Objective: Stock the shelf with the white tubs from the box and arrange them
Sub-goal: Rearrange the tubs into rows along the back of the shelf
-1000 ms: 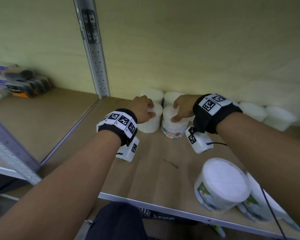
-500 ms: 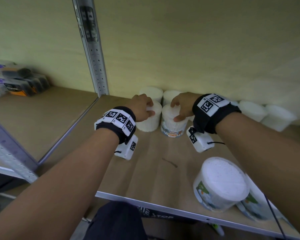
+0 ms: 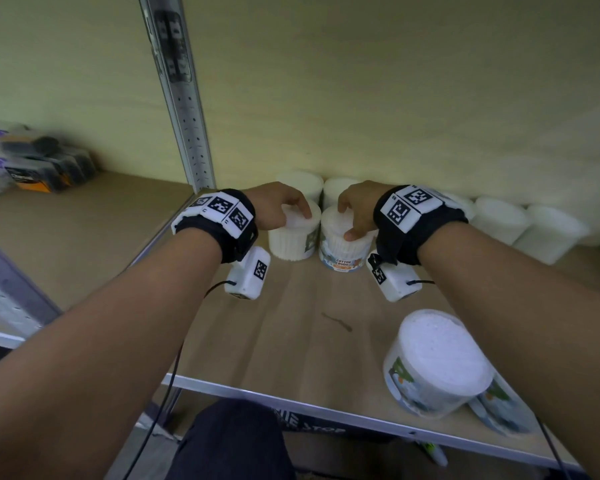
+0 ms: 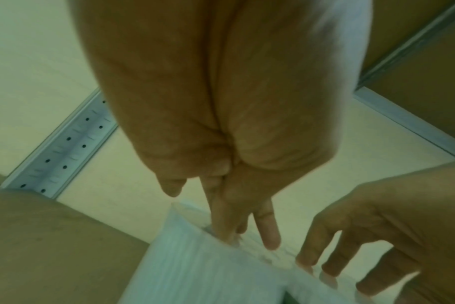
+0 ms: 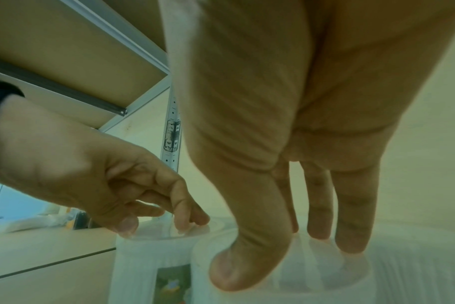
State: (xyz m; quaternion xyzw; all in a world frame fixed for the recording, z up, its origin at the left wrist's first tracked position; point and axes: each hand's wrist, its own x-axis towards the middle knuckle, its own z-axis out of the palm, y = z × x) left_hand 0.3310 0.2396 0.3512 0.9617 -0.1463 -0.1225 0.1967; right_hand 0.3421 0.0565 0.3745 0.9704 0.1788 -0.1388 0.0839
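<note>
White "COTTON BUDS" tub point(image 3: 345, 242) gripped by right hand point(image 3: 357, 209), left hand point(image 3: 279, 207) fingers gripping unlabelled-side tub point(image 3: 293, 237).

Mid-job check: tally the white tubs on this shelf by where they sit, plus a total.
Gripped tubs: 2, left tub by the left hand, right tub by the right hand.
Back-row tubs: 5, one half hidden behind the right wrist.
Front-edge tubs: 2.
Total: 9 tubs.

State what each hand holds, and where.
Left hand holds the left tub by its lid; right hand holds the cotton-buds tub by its lid rim.
</note>
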